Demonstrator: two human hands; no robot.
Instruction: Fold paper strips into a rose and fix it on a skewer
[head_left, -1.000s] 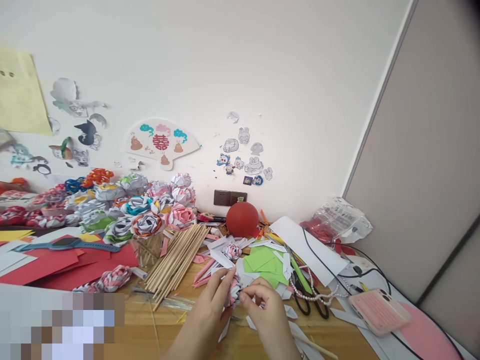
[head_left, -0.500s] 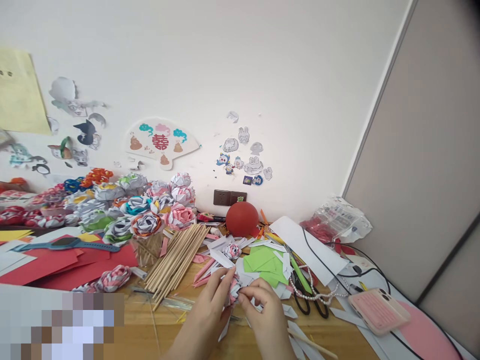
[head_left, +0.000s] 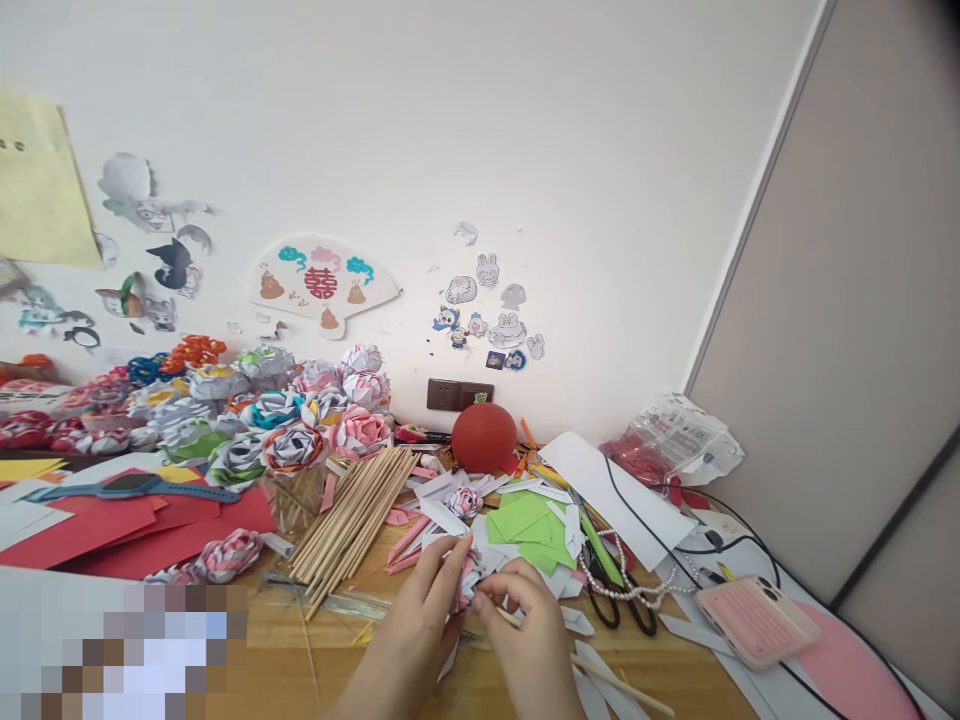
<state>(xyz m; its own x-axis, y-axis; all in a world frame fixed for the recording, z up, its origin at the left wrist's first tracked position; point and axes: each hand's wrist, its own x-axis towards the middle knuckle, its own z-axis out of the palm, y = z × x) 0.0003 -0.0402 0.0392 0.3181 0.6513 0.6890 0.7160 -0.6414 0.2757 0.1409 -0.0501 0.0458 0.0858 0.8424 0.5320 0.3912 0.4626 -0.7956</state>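
Low in the middle, my left hand (head_left: 424, 610) is closed around a small folded-paper flower (head_left: 469, 582) in white, pink and blue. Most of the flower is hidden by the fingers. My right hand (head_left: 529, 630) is pinched at the flower's right side, fingertips touching or very close to it. A pale wooden stick (head_left: 510, 618) shows between its thumb and fingers. Behind that hand, a stick end (head_left: 626, 686) sticks out to the lower right, roughly in line; I cannot tell if it is the same piece. Another small paper flower (head_left: 465, 502) lies just beyond.
A bundle of wooden sticks (head_left: 356, 525) lies left of my hands, with finished paper flowers (head_left: 292, 447) massed behind. Green paper (head_left: 532, 525), black-handled scissors (head_left: 621, 605), a bead string (head_left: 660, 600) and a pink phone (head_left: 757, 620) lie right. A red balloon (head_left: 484, 438) rests by the wall.
Both hands stay in nearly the same place. The right fingers have shifted slightly, and the pale stick now shows between them. The flower remains in the left hand.
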